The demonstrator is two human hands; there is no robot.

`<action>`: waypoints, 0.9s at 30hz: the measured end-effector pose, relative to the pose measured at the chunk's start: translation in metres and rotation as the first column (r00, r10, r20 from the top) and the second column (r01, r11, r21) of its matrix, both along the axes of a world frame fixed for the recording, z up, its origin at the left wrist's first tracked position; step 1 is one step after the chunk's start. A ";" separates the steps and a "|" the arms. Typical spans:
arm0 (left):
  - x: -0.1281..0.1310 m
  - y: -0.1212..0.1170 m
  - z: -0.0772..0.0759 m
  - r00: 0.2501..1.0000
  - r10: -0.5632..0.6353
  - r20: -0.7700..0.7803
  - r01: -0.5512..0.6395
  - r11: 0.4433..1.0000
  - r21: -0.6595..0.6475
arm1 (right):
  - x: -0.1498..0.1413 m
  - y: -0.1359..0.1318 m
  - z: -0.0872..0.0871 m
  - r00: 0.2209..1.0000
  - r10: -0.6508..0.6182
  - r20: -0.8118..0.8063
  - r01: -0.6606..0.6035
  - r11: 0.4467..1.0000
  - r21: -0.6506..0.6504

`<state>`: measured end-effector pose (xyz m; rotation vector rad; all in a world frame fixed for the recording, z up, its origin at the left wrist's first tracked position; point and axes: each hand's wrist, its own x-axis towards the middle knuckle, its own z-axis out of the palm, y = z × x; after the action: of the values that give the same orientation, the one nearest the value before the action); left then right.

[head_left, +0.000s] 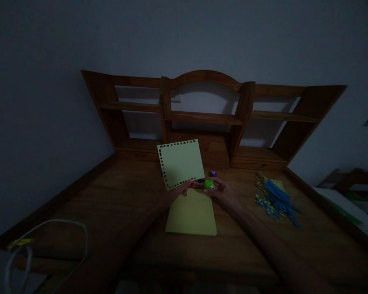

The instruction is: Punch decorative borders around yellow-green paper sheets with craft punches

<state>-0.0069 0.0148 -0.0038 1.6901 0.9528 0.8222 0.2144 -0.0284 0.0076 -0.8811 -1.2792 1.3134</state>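
Observation:
A pale yellow sheet of paper (181,161) is held up by its lower edge in my left hand (184,188). Small punched shapes run along the top, left and bottom edges of this sheet. My right hand (220,191) has its fingers around a bright green craft punch (208,183), close to the sheet's lower right corner. Whether the punch touches the sheet I cannot tell. Something thin and red shows by my left fingers, too small to name. Below both hands lies more pale yellow paper (191,216). Behind the green punch stands a purple punch (213,173).
A wooden shelf unit (202,118) stands along the back of the desk (110,204). To the right lies a heap of blue paper strips (279,198) with yellow scraps (265,204). A white cable (86,234) loops at the front left.

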 end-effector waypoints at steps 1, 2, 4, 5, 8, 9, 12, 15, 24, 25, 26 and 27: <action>0.000 0.000 0.000 1.000 0.002 -0.001 -0.002 1.000 -0.012 | 0.000 0.000 0.000 1.000 0.009 0.013 -0.009 1.000 0.003; 0.000 0.000 0.001 1.000 0.001 0.000 -0.001 1.000 -0.023 | 0.001 0.000 0.000 1.000 0.022 0.022 -0.022 1.000 0.008; 0.001 -0.001 0.003 1.000 0.002 0.001 -0.002 1.000 -0.025 | 0.001 0.000 0.000 0.999 0.046 0.025 -0.046 0.999 0.018; 0.001 -0.002 0.004 1.000 0.005 0.001 -0.005 1.000 -0.020 | 0.001 0.000 -0.001 0.998 0.054 0.026 -0.055 0.998 0.023; 0.001 -0.003 0.006 1.000 -0.002 -0.016 0.001 1.000 -0.026 | 0.001 0.000 -0.001 0.998 0.052 0.031 -0.053 0.998 0.027; 0.001 -0.002 0.005 1.000 -0.001 -0.020 0.000 0.999 -0.033 | 0.001 0.000 -0.001 0.998 0.048 0.035 -0.049 0.998 0.027; 0.001 0.003 -0.001 1.000 0.000 -0.001 0.000 1.000 -0.022 | 0.001 -0.002 0.001 0.998 0.045 0.054 -0.047 0.998 0.036; 0.002 0.007 -0.007 1.000 -0.006 0.007 0.006 1.000 -0.008 | 0.002 -0.004 0.003 0.996 0.065 0.064 -0.065 0.998 0.010; 0.001 -0.007 0.012 0.997 0.071 -0.028 -0.072 0.997 -0.033 | 0.004 -0.004 0.003 0.981 0.166 0.105 -0.164 0.986 -0.025; 0.001 -0.008 0.014 0.995 0.088 -0.056 -0.090 0.995 -0.044 | 0.004 -0.006 0.005 0.976 0.191 0.109 -0.187 0.981 -0.043; 0.000 -0.008 0.014 0.991 0.107 -0.080 -0.111 0.993 -0.048 | 0.004 -0.007 0.006 0.968 0.218 0.122 -0.211 0.975 -0.066; 0.000 -0.008 0.014 0.987 0.124 -0.100 -0.129 0.991 -0.046 | 0.004 -0.009 0.008 0.960 0.243 0.139 -0.232 0.969 -0.089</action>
<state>-0.0068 0.0068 0.0101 1.6493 1.1481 0.7966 0.2183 -0.0369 0.0154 -0.9107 -1.4988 1.5126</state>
